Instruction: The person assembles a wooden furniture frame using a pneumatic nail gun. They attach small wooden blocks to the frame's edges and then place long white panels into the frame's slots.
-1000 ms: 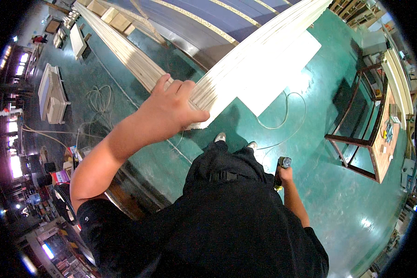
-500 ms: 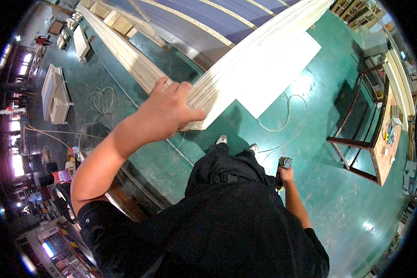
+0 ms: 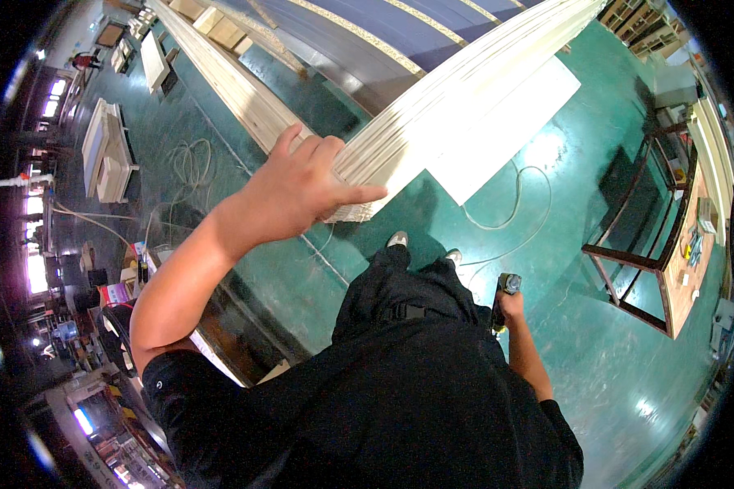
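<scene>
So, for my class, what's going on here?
A person in black stands on a green workshop floor. Their left hand is at the near end of a long stack of pale wooden boards, fingers over its edge and thumb spread out. Their right hand grips a handheld power tool, held low at their side, away from the boards. Off to the right is a dark-framed table with small items on it.
</scene>
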{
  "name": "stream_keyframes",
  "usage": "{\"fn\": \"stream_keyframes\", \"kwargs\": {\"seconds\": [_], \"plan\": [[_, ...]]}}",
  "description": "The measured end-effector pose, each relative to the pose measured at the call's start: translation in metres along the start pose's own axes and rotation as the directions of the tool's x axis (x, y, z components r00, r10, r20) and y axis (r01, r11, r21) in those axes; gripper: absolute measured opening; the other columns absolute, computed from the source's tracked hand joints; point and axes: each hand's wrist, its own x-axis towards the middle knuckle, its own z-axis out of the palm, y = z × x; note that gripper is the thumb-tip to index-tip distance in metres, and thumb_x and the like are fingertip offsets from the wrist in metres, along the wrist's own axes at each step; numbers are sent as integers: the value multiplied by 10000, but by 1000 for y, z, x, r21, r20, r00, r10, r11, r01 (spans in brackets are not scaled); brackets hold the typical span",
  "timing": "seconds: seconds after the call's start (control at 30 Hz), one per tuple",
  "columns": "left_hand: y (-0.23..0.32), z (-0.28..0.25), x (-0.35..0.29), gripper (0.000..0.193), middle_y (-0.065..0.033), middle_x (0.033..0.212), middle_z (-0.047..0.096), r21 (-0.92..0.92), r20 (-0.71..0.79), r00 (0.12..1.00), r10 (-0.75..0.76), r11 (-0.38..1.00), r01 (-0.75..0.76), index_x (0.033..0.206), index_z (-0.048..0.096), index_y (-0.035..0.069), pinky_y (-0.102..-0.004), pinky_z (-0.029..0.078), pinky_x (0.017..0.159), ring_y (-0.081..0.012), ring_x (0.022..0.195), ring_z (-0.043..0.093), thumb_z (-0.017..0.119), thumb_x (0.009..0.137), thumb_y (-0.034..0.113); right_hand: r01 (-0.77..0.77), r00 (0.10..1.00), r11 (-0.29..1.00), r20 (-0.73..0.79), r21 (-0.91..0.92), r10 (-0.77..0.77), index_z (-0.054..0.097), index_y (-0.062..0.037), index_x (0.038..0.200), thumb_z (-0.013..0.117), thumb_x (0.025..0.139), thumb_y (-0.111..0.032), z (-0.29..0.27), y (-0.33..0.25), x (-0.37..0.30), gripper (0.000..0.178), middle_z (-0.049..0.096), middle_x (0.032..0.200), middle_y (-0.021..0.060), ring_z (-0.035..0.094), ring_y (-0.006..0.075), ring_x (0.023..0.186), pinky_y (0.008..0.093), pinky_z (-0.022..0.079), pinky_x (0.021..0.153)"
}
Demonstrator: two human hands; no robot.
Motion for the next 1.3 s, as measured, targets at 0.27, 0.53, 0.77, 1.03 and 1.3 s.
{"fn": "stream_keyframes", "kwargs": {"seconds": [0.27, 0.53, 0.77, 1.03, 1.3], "plan": [[-18, 2, -2, 805, -128, 1302, 544, -33, -50, 999, -20, 999, 18, 1453, 439, 132, -521, 393, 973, -328, 1179, 553, 773, 728, 233, 35, 999, 999, 25, -14, -35, 655, 33, 875, 678, 751, -113, -1, -28, -13, 193, 633, 735, 79, 596, 173, 625, 372, 482, 575], [-54, 22, 4, 877, -88, 1563, 402, -54, -212, 960, 185, 978, -200, 1425, 449, 130, -500, 410, 955, -304, 1258, 527, 815, 680, 411, 160, 979, 987, 131, -3, -158, 653, 9, 915, 667, 786, -67, -3, -56, -28, 151, 645, 774, 49, 573, 159, 609, 364, 472, 578], [-77, 9, 9, 827, -47, 1541, 447, -194, -89, 959, 269, 940, -281, 1346, 547, 122, -472, 376, 954, -255, 1078, 625, 847, 611, 352, 280, 917, 935, 228, 219, -328, 616, 1, 1108, 601, 795, 84, -42, -253, -193, 324, 641, 875, 57, 578, 128, 636, 297, 474, 562], [-110, 20, 24, 781, -57, 1400, 535, -351, -196, 893, 406, 821, -450, 1281, 594, 106, -436, 367, 875, -245, 1063, 621, 839, 587, 368, 547, 790, 826, 240, 139, -564, 574, 51, 1240, 710, 740, -46, -53, -384, -331, 527, 665, 908, 93, 574, 142, 670, 289, 476, 598], [-116, 28, 25, 750, -56, 1354, 547, -373, -234, 871, 431, 788, -490, 1240, 626, 49, -432, 417, 850, -210, 1047, 631, 839, 584, 343, 709, 695, 629, 462, -318, -551, 505, 60, 1337, 805, 689, -120, -10, -468, -358, 736, 657, 1172, 161, 623, 206, 1087, 345, 472, 980]]}}
